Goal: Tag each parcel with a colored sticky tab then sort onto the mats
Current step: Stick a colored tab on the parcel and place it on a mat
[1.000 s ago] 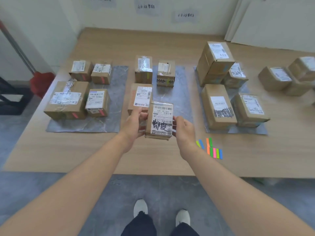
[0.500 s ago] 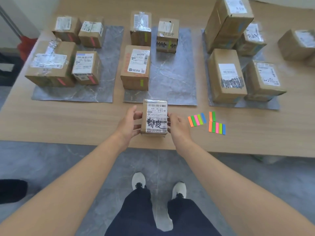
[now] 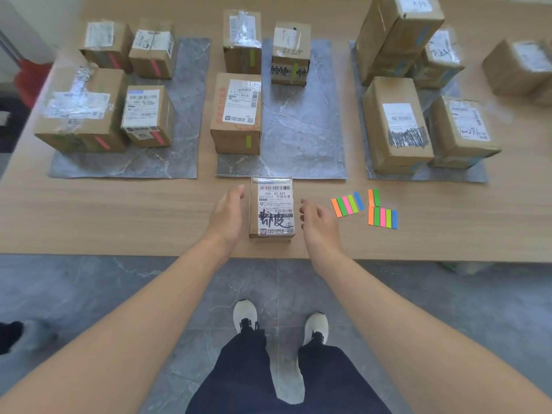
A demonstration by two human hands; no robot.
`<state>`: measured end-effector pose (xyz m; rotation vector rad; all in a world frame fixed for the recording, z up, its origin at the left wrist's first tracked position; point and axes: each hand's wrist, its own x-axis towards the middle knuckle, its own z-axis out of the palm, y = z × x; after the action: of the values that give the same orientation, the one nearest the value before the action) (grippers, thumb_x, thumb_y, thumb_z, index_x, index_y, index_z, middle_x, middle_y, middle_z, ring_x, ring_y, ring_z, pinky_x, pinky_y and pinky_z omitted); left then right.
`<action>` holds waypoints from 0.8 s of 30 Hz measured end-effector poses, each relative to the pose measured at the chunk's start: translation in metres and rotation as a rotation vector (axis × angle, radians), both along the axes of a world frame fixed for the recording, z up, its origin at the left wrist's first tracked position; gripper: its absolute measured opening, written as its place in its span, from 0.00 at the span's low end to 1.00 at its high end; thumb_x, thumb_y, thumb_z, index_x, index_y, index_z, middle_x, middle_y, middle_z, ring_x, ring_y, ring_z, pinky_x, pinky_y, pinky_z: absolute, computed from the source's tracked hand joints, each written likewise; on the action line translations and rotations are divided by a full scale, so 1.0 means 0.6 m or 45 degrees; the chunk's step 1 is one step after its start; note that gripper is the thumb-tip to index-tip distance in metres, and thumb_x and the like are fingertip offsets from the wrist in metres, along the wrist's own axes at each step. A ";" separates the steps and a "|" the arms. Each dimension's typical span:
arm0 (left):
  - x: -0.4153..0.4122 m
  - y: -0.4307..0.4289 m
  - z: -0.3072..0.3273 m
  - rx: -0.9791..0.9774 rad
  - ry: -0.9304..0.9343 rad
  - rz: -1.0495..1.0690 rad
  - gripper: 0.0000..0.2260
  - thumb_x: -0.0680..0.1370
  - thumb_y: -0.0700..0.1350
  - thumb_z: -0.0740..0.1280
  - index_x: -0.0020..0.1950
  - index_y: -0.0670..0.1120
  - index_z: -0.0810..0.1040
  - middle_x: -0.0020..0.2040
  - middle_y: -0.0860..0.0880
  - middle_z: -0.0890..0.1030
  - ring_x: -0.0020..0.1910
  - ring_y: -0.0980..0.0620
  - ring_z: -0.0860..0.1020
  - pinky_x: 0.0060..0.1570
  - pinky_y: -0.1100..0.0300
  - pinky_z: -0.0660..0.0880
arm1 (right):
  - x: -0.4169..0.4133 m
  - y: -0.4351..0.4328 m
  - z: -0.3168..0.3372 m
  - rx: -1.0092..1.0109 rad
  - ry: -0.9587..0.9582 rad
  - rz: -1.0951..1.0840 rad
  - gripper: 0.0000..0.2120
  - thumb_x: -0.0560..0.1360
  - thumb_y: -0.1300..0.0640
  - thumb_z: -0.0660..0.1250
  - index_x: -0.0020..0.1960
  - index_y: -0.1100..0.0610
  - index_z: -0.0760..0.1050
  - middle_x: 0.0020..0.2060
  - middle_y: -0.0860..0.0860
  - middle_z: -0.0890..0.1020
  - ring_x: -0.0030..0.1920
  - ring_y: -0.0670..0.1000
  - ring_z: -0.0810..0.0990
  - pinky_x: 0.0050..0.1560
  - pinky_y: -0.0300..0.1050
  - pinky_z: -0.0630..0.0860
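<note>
A small brown parcel [image 3: 273,209] with a white label and black handwriting rests on the wooden table [image 3: 119,210] near its front edge. My left hand [image 3: 227,216] hovers just left of it and my right hand [image 3: 318,221] just right, both with fingers apart and off the box. Sticky tab strips [image 3: 348,204] and a second set of tabs [image 3: 382,216] lie to the right. Three grey mats sit behind: the left mat [image 3: 179,144] holds pink-tagged parcels, the middle mat [image 3: 301,138] green-tagged ones, the right mat [image 3: 448,174] blue-tagged ones.
Untagged parcels [image 3: 519,65] stand at the far right of the table. A red object [image 3: 28,77] leans by the wall at left. My shoes [image 3: 245,315] are on the grey floor below the table edge. Someone's dark shoe [image 3: 10,334] shows at lower left.
The parcel came down from the air onto the table near the front edge, and both hands let go and drew slightly apart. The camera tilted downward.
</note>
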<state>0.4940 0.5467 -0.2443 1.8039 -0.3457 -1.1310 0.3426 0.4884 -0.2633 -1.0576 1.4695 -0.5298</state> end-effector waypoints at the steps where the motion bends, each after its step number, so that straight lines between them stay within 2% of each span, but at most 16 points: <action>1: -0.003 -0.007 0.013 -0.057 -0.048 0.004 0.13 0.84 0.53 0.56 0.58 0.52 0.78 0.57 0.57 0.78 0.58 0.59 0.74 0.65 0.58 0.68 | -0.005 -0.002 0.003 -0.004 0.006 -0.032 0.19 0.83 0.54 0.59 0.60 0.71 0.75 0.58 0.66 0.79 0.57 0.64 0.79 0.64 0.62 0.74; 2: -0.008 -0.018 0.028 -0.115 -0.086 0.015 0.11 0.84 0.51 0.56 0.54 0.53 0.78 0.53 0.59 0.78 0.52 0.64 0.75 0.60 0.62 0.69 | -0.010 -0.006 0.004 -0.010 0.011 -0.047 0.19 0.83 0.54 0.59 0.60 0.70 0.75 0.58 0.67 0.79 0.60 0.65 0.77 0.65 0.64 0.73; 3: -0.015 -0.030 0.042 -0.170 -0.103 0.024 0.10 0.84 0.50 0.56 0.52 0.53 0.77 0.51 0.59 0.77 0.48 0.68 0.75 0.55 0.66 0.69 | -0.016 -0.011 0.004 -0.012 0.018 -0.048 0.18 0.83 0.54 0.59 0.59 0.68 0.77 0.56 0.67 0.80 0.58 0.65 0.78 0.65 0.64 0.74; 4: -0.025 -0.042 0.053 -0.218 -0.106 0.019 0.10 0.83 0.51 0.57 0.53 0.52 0.78 0.52 0.58 0.78 0.49 0.69 0.75 0.54 0.67 0.69 | -0.022 -0.016 0.004 -0.010 0.019 -0.050 0.15 0.83 0.54 0.59 0.56 0.64 0.79 0.51 0.64 0.82 0.53 0.63 0.81 0.65 0.62 0.75; 6: -0.048 -0.061 0.066 -0.275 -0.102 -0.006 0.15 0.78 0.56 0.58 0.57 0.52 0.79 0.58 0.57 0.78 0.58 0.65 0.75 0.61 0.63 0.69 | -0.040 -0.024 0.004 -0.019 0.005 -0.067 0.12 0.83 0.55 0.59 0.58 0.55 0.81 0.46 0.50 0.82 0.47 0.50 0.80 0.63 0.56 0.78; 8: -0.078 -0.078 0.075 -0.278 -0.049 -0.020 0.18 0.74 0.57 0.58 0.58 0.52 0.79 0.60 0.56 0.78 0.63 0.57 0.74 0.65 0.57 0.71 | -0.061 -0.038 0.001 -0.040 -0.001 -0.082 0.15 0.83 0.55 0.59 0.64 0.54 0.80 0.50 0.44 0.81 0.52 0.45 0.80 0.63 0.52 0.79; 10: -0.108 -0.096 0.075 -0.254 0.031 -0.033 0.20 0.75 0.56 0.58 0.60 0.49 0.79 0.62 0.53 0.77 0.65 0.52 0.74 0.66 0.52 0.73 | -0.085 -0.057 -0.004 -0.057 -0.020 -0.087 0.14 0.82 0.56 0.60 0.63 0.54 0.80 0.51 0.44 0.82 0.54 0.46 0.81 0.63 0.52 0.79; 13: -0.149 -0.122 0.066 -0.196 0.111 -0.007 0.21 0.75 0.57 0.59 0.61 0.48 0.78 0.63 0.50 0.77 0.65 0.48 0.75 0.67 0.50 0.73 | -0.120 -0.088 -0.017 -0.047 -0.056 -0.098 0.12 0.82 0.57 0.61 0.59 0.53 0.81 0.45 0.45 0.82 0.44 0.47 0.80 0.57 0.52 0.80; 16: -0.187 -0.148 0.047 -0.137 0.130 0.036 0.21 0.72 0.59 0.58 0.56 0.51 0.80 0.62 0.50 0.79 0.63 0.48 0.77 0.65 0.51 0.74 | -0.156 -0.118 -0.032 -0.059 -0.057 -0.053 0.10 0.82 0.56 0.62 0.57 0.50 0.81 0.48 0.45 0.83 0.51 0.49 0.83 0.62 0.54 0.79; 19: -0.216 -0.164 0.021 -0.113 0.141 0.141 0.16 0.80 0.56 0.58 0.55 0.50 0.80 0.60 0.49 0.81 0.60 0.45 0.79 0.61 0.52 0.76 | -0.189 -0.142 -0.049 -0.059 -0.057 0.027 0.09 0.82 0.56 0.63 0.57 0.51 0.81 0.47 0.44 0.82 0.56 0.50 0.82 0.63 0.54 0.78; 21: -0.234 -0.173 0.001 -0.065 0.169 0.202 0.16 0.83 0.54 0.55 0.55 0.48 0.80 0.58 0.49 0.82 0.59 0.44 0.80 0.58 0.52 0.77 | -0.211 -0.161 -0.055 -0.096 -0.029 0.117 0.10 0.82 0.56 0.63 0.59 0.53 0.81 0.46 0.43 0.81 0.50 0.48 0.82 0.57 0.47 0.79; 22: -0.243 -0.177 -0.006 -0.035 0.185 0.223 0.17 0.84 0.54 0.55 0.55 0.48 0.80 0.57 0.48 0.83 0.58 0.43 0.81 0.57 0.51 0.77 | -0.222 -0.171 -0.058 -0.139 0.005 0.187 0.10 0.82 0.56 0.64 0.60 0.53 0.81 0.46 0.43 0.81 0.46 0.45 0.80 0.51 0.42 0.76; 24: -0.259 -0.180 -0.021 0.012 0.211 0.244 0.18 0.84 0.54 0.54 0.55 0.47 0.81 0.55 0.48 0.83 0.57 0.42 0.81 0.57 0.51 0.78 | -0.244 -0.188 -0.063 -0.261 0.097 0.359 0.10 0.81 0.58 0.66 0.61 0.54 0.81 0.48 0.46 0.81 0.41 0.43 0.78 0.43 0.36 0.72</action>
<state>0.3386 0.4385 -0.2566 1.6982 -0.0680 -1.1376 0.1960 0.3754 -0.3011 -1.4344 1.3222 -0.4480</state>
